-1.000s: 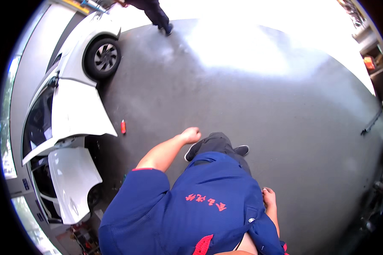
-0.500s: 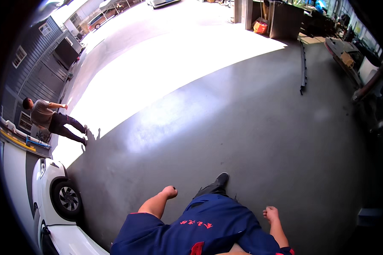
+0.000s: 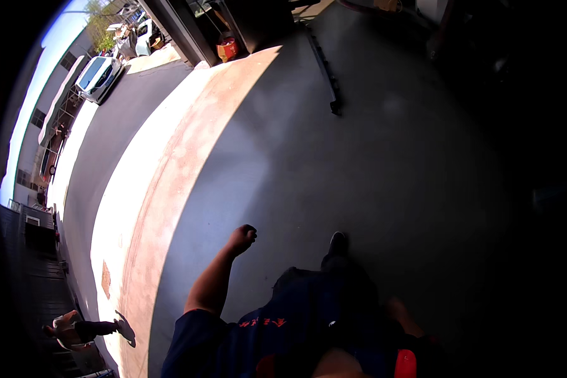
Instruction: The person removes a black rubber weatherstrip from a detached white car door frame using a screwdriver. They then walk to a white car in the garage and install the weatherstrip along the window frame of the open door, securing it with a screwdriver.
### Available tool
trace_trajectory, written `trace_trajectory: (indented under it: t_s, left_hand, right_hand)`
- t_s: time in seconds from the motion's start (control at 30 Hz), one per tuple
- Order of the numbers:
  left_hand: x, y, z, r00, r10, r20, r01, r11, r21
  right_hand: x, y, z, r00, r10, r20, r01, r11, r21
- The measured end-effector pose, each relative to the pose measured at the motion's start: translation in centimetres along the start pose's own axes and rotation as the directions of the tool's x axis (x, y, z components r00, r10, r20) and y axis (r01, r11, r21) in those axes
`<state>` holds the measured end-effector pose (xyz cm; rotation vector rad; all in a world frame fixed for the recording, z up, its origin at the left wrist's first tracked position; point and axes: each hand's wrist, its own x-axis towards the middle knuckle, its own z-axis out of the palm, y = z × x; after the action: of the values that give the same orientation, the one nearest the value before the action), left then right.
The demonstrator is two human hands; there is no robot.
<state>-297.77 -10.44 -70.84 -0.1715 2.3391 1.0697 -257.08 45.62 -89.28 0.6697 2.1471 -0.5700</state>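
Out in front of my body, my left hand (image 3: 241, 239) is closed, its fingers curled in. Something small and dark shows at its fingertips, but I cannot make out what it is. My right hand (image 3: 397, 310) hangs low by my side in deep shadow, and its fingers do not show clearly. Neither hand touches anything around it. Below them, a dark shoe (image 3: 338, 243) is on the grey floor (image 3: 334, 183). Farther ahead, a long dark strip (image 3: 323, 69) lies on that floor.
A red container (image 3: 227, 49) stands by a grey pillar (image 3: 186, 31) at the far side. Outside, a white car (image 3: 99, 78) is parked at the upper left. Another person (image 3: 85, 331) stands at the lower left near the sunlit pavement (image 3: 170, 170). Shadow hides the right side.
My view has turned to the right and darkened. The strip and the other person now appear farther left. The near white car has left view. My left hand has moved forward.
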Motion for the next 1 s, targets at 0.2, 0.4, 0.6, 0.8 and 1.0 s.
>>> trace_trajectory:
  t_s: [0.2, 0.4, 0.6, 0.8, 1.0]
  left_hand:
    - [7.5, 0.4, 7.4, 0.871, -0.184, 0.455, 0.001, 0.927, 0.374]
    - [24.5, -6.8, 10.7, 0.730, 0.067, 0.681, -0.566, 0.618, 0.546]
    - [50.2, 19.4, -0.4, 0.943, -0.159, 0.293, 0.072, 0.955, 0.287]
    - [75.4, 44.7, -12.2, 0.963, 0.242, -0.117, -0.196, 0.930, 0.309]
    - [89.1, 52.0, -18.7, 0.792, -0.608, -0.064, 0.570, 0.772, -0.282]
  right_hand:
    - [11.0, -24.4, -36.2, 0.981, -0.096, -0.169, 0.194, 0.480, 0.856]
    - [27.3, -30.4, -52.1, 0.959, -0.128, -0.255, 0.285, 0.446, 0.848]
    - [43.5, -19.2, -50.0, 0.989, -0.066, 0.130, 0.011, 0.922, 0.386]
    - [55.3, -22.0, -55.2, 0.964, -0.245, 0.101, 0.242, 0.970, 0.040]
    - [65.9, -34.8, -78.9, 0.975, 0.020, 0.223, -0.029, 0.999, 0.037]
